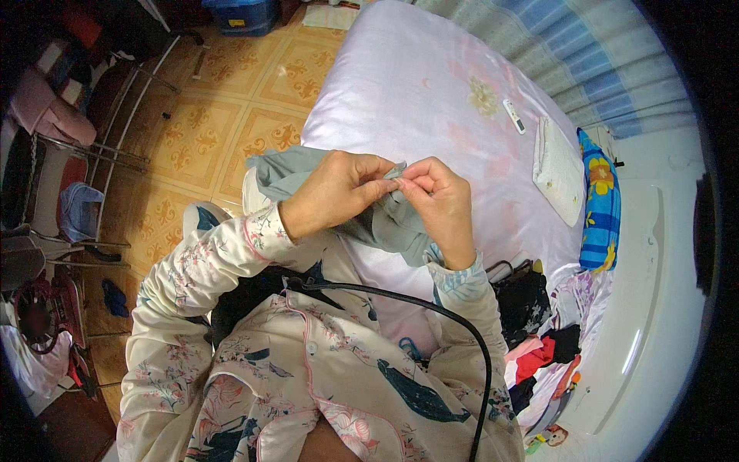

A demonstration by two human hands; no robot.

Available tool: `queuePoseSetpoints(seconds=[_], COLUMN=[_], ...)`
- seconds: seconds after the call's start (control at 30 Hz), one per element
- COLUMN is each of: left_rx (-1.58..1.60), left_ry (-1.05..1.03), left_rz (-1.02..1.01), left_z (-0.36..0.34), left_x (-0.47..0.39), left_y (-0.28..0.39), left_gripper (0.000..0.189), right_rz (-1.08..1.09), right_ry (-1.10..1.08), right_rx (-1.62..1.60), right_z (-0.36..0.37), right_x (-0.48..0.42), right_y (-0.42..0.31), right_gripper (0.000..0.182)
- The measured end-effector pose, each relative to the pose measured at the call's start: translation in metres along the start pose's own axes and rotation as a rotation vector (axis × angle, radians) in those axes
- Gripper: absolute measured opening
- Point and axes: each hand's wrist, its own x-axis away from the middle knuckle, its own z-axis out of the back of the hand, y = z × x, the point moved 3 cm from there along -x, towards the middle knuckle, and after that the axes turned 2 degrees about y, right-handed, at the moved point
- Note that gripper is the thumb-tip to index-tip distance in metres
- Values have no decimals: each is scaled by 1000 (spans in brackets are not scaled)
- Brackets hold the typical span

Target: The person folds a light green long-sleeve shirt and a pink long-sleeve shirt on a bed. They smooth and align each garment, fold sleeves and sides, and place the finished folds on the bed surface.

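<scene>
A grey-green cloth garment (pixel 369 228) hangs bunched between my two hands, above my lap and the near side of the bed. My left hand (pixel 340 190) pinches a gathered edge of it between thumb and fingers. Close against it, my right hand (pixel 440 199) pinches the same edge with thumb and forefinger, the fingertips of both hands almost touching. Folds of the garment spread left past my left wrist and down below my right hand. Just what lies between the fingertips is too small to tell.
A bed with a pale pink satin cover (pixel 392 86) fills the space ahead, bearing a white remote control (pixel 514 117), a folded white cloth (pixel 557 173) and a blue flowered pillow (pixel 600 202). Mixed clothes (pixel 534 361) lie at the right. A metal rack (pixel 109 150) stands left. A black cable (pixel 427 306) crosses my front.
</scene>
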Motion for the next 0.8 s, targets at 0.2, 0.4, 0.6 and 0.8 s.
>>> queuePoseSetpoints(seconds=[0.2, 0.4, 0.6, 0.8], left_rx=[-191, 35, 126, 42], left_ry=[-32, -61, -108, -95], left_rz=[-87, -68, 16, 51], left_z=[2, 3, 3, 2], left_x=[-3, -4, -2, -3], left_y=[-3, -8, -13, -15], left_gripper=[18, 14, 16, 15], right_rz=[-5, -54, -98, -87], right_ry=[-9, -42, -149, -83], right_rx=[69, -55, -103, -69], right_z=[2, 1, 3, 1], right_x=[2, 0, -1, -1], right_y=[-2, 0, -5, 2], right_gripper=[9, 15, 17, 12])
